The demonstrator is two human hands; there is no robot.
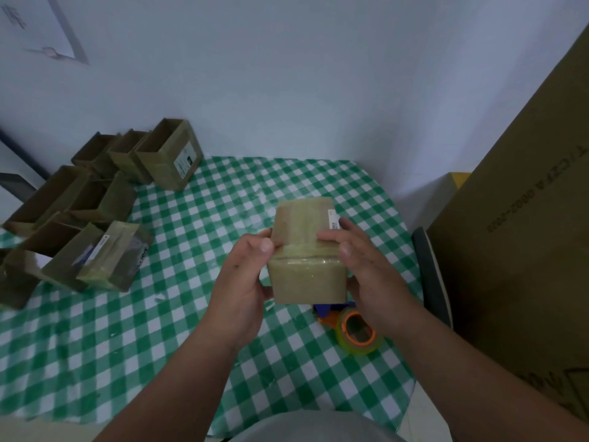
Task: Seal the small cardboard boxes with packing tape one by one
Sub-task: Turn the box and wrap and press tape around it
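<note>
Holding the small cardboard box (304,250) up above the middle of the table (127,346), you have both hands wrapped round it: your left hand (242,279) curls on its left side with the thumb pressing the taped seam, and your right hand (360,266) grips the right side, fingers laid across the top face near the white label (333,218). Tape already shines over the near face and across the seam, so you look to be smoothing it down.

Watch the thumb pressure. If you push hard on the seam while the box is unsupported, the flaps could cave inward and the tape wrinkle or lift at the edge. Your grip is also on glossy tape, which may let the box slip.

The tape dispenser (353,327) lies on the table just below your right wrist, towards the near right edge; a careless lowering of the box could knock it off. The open boxes (79,218) wait crowded along the far left edge, some tilted, so reaching across may topple them.
</note>
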